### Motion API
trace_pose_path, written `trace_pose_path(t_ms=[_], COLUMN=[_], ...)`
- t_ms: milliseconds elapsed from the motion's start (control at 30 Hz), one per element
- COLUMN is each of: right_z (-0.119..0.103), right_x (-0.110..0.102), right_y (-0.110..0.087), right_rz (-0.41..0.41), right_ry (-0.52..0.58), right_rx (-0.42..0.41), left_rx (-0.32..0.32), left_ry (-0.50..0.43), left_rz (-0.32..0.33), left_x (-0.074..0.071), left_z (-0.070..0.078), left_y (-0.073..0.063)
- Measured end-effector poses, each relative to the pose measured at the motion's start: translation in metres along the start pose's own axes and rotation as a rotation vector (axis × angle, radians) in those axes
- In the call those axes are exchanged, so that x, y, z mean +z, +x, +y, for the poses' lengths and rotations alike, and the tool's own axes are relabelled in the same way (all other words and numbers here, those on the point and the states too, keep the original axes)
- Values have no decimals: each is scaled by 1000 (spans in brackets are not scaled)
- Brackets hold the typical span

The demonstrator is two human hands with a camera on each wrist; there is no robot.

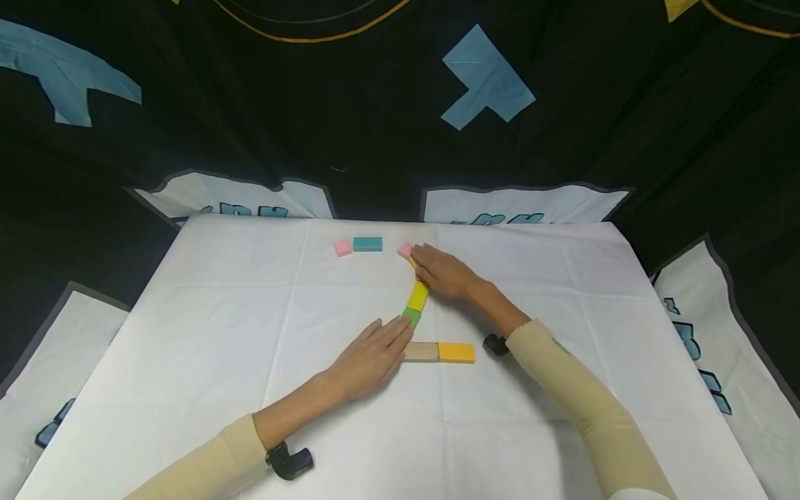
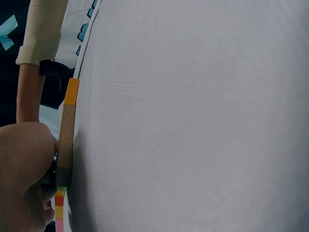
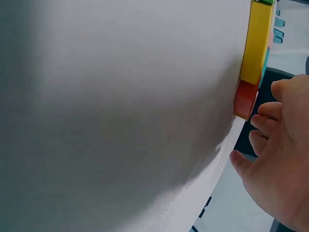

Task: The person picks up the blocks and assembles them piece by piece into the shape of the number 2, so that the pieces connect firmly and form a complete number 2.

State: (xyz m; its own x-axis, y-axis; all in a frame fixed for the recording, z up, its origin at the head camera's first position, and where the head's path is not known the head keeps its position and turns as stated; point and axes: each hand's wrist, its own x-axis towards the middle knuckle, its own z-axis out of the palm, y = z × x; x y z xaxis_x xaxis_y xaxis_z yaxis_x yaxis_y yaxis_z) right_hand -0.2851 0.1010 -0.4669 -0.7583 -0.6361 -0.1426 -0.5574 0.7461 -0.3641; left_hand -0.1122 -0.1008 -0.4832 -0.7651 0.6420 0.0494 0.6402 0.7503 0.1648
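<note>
A slanting line of small blocks runs across the white table. From its near end come a green block [image 1: 412, 315], a long yellow block [image 1: 418, 296], a red block [image 3: 245, 96], a partly hidden yellow-orange block [image 1: 413, 262] and a pink block [image 1: 405, 249]. My left hand [image 1: 373, 355] lies with straight fingers, their tips at the green block. Beneath those fingers a plain wooden block [image 1: 422, 352] is partly covered, end to end with an orange block [image 1: 456, 353]. At the line's far part, my right hand [image 1: 446, 271] reaches along its right side, fingers extended and loosely bent, covering some of it.
Farther back and left of the line, a teal block [image 1: 367, 244] lies beside another pink block [image 1: 343, 248]. White cloth covers the table [image 1: 206, 333]. A black curtain [image 1: 375, 125] with blue patches hangs behind it. Each wrist wears a black camera mount [image 1: 290, 462].
</note>
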Motion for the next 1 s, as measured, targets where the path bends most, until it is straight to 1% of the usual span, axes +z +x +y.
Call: trace_pose_path(t_ms=[133,300,467,667,900,1000], right_z=[-1,-2,-3,-2,1,1], right_x=[4,8,9,9,10,9], right_y=[-2,-3,-4,-4,-4,-4], right_rz=[-2,-22,-52,-46,-53,-47], right_ry=[-69,-143,-167,-195,-183,-195], right_rx=[-32,-31,-23,-40,-32,-35], left_rx=[-1,-1,-7,-6,0,-4], left_ry=[0,-6,-9,-13,-3,-4], left_rz=[-1,-1,-3,3,-2,-6], left_x=[0,1,2,3,2,1], left_z=[0,0,-1,-1,0,0], left_y=[0,-1,-1,0,0,0])
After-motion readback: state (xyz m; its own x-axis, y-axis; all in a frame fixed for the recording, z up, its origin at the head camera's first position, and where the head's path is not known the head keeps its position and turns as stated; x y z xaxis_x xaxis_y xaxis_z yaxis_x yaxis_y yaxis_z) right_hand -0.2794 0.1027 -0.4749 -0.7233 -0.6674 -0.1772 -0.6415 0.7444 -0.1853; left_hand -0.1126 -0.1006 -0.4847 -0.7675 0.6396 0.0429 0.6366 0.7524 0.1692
